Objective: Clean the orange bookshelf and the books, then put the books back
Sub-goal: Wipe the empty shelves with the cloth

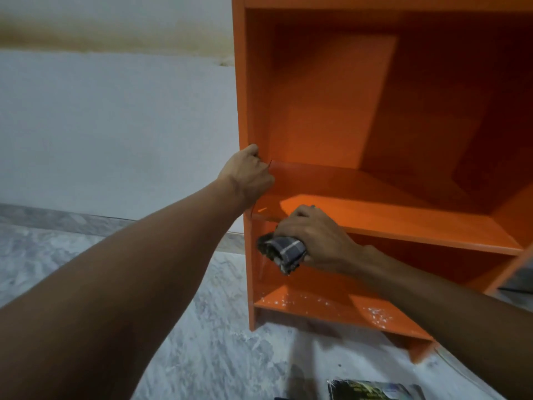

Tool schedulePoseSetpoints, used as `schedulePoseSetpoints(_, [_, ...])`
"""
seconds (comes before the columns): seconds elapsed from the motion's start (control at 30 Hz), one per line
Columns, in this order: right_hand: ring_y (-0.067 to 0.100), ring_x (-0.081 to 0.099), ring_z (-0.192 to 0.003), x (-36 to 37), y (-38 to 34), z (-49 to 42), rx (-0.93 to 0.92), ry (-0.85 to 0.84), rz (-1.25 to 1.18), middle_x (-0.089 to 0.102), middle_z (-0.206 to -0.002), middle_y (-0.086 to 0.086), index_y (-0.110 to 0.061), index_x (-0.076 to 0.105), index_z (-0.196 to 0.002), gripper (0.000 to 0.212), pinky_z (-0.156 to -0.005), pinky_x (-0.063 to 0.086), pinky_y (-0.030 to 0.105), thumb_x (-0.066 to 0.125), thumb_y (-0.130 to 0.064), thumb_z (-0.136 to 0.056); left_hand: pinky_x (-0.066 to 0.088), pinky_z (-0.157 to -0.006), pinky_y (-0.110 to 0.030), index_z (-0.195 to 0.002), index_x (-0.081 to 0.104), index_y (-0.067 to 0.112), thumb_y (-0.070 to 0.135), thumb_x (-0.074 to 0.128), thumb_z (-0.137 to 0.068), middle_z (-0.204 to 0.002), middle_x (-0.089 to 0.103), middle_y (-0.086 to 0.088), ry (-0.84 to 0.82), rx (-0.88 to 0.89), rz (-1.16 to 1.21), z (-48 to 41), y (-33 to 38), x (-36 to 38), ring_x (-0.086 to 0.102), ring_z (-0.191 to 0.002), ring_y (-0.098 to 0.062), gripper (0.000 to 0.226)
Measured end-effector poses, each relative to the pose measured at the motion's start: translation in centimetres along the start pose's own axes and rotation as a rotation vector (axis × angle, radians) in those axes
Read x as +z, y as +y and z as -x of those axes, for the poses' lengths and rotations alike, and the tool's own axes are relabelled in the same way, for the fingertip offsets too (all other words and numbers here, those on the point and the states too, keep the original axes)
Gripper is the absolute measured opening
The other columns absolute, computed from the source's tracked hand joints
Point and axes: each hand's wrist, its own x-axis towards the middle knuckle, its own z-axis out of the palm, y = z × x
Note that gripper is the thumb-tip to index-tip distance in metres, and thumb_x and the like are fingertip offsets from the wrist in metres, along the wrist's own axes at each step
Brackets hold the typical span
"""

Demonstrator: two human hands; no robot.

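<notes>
The orange bookshelf (375,111) stands on the floor against the wall, and the shelves I can see hold no books. My left hand (248,174) grips its left side panel at the height of the middle shelf. My right hand (311,238) holds a bunched grey checked cloth (284,251) at the front edge of the middle shelf (403,217), near its left end. White dust specks lie on the bottom shelf (331,307). A dark-covered book (372,389) lies on the floor at the bottom edge of the view, partly cut off.
The floor (216,342) is grey-white marble. A pale wall (115,125) with a stained band near the top rises left of the shelf. Something dark shows at the right edge behind the shelf's lower corner (519,278).
</notes>
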Motion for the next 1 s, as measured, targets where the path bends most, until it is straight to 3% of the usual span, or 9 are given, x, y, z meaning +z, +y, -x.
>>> schedulePoseSetpoints(0.1, [0.023, 0.052, -0.088, -0.7, 1.1, -0.5, 0.090, 0.221, 0.020, 0.069, -0.109, -0.005, -0.024, 0.066, -0.111, 0.039, -0.070, 0.048, 0.044, 0.075, -0.015, -0.074, 0.033, -0.100, -0.033, -0.101, 0.061, 0.023, 0.030, 0.058, -0.094, -0.105, 0.068, 0.002, -0.009, -0.007, 0.001, -0.1, 0.1, 0.0, 0.062, -0.102, -0.017, 0.011])
schedulePoseSetpoints(0.17, [0.029, 0.054, -0.089, -0.5, 1.2, -1.4, 0.114, 0.245, 0.116, 0.067, -0.112, 0.002, -0.020, 0.067, -0.113, 0.041, -0.070, 0.048, 0.047, 0.074, -0.014, -0.073, 0.034, -0.102, -0.033, -0.101, 0.061, 0.024, 0.035, 0.059, -0.093, -0.107, 0.068, 0.002, -0.019, -0.017, 0.003, -0.1, 0.2, 0.0, 0.061, -0.104, -0.017, 0.014])
schedulePoseSetpoints(0.37, [0.038, 0.056, -0.103, 2.6, -0.1, -3.1, 0.010, 0.061, 0.237, 0.064, -0.121, 0.002, -0.029, 0.069, -0.116, 0.036, -0.079, 0.047, 0.049, 0.062, -0.025, -0.080, 0.033, -0.102, -0.034, -0.117, 0.061, 0.022, 0.036, 0.061, -0.093, -0.119, 0.066, -0.002, -0.035, -0.038, -0.027, -0.1, 0.5, -0.2, 0.060, -0.111, -0.020, 0.028])
schedulePoseSetpoints(0.57, [0.041, 0.045, -0.117, 0.9, -1.0, -1.5, -0.034, -0.056, 0.434, 0.051, -0.138, 0.005, -0.028, 0.069, -0.117, 0.029, -0.083, 0.045, 0.052, 0.059, -0.025, -0.089, 0.034, -0.105, -0.038, -0.111, 0.062, 0.023, 0.042, 0.066, -0.087, -0.114, 0.067, 0.000, -0.081, -0.072, -0.045, -0.4, 1.6, 0.3, 0.060, -0.110, -0.020, 0.031])
schedulePoseSetpoints(0.67, [0.043, 0.048, -0.111, 0.1, -0.1, 0.0, -0.009, -0.069, 0.441, 0.052, -0.134, 0.008, -0.022, 0.073, -0.106, 0.021, -0.080, 0.047, 0.052, 0.064, -0.022, -0.087, 0.035, -0.103, -0.037, -0.107, 0.062, 0.022, 0.037, 0.061, -0.092, -0.111, 0.067, 0.000, -0.143, -0.043, 0.069, -0.9, 3.2, 0.4, 0.060, -0.109, -0.021, 0.022])
schedulePoseSetpoints(0.77, [0.044, 0.049, -0.107, -0.8, 1.6, 2.1, 0.033, -0.113, 0.444, 0.047, -0.139, 0.013, -0.020, 0.073, -0.100, 0.018, -0.078, 0.048, 0.055, 0.068, -0.017, -0.083, 0.044, -0.096, -0.037, -0.116, 0.061, 0.018, 0.028, 0.047, -0.099, -0.115, 0.064, -0.004, -0.171, -0.016, 0.319, -1.7, 5.5, 0.4, 0.060, -0.108, -0.024, 0.023])
schedulePoseSetpoints(1.0, [0.044, 0.056, -0.091, -4.4, 5.7, 10.2, 0.064, -0.070, 0.461, 0.057, -0.129, 0.016, -0.021, 0.076, -0.095, 0.020, -0.066, 0.052, 0.052, 0.075, -0.013, -0.076, 0.041, -0.094, -0.038, -0.129, 0.049, 0.010, 0.031, 0.034, -0.104, -0.129, 0.054, -0.012, 0.097, 0.060, 0.556, -4.6, 10.8, -1.1, 0.054, -0.118, -0.030, 0.035])
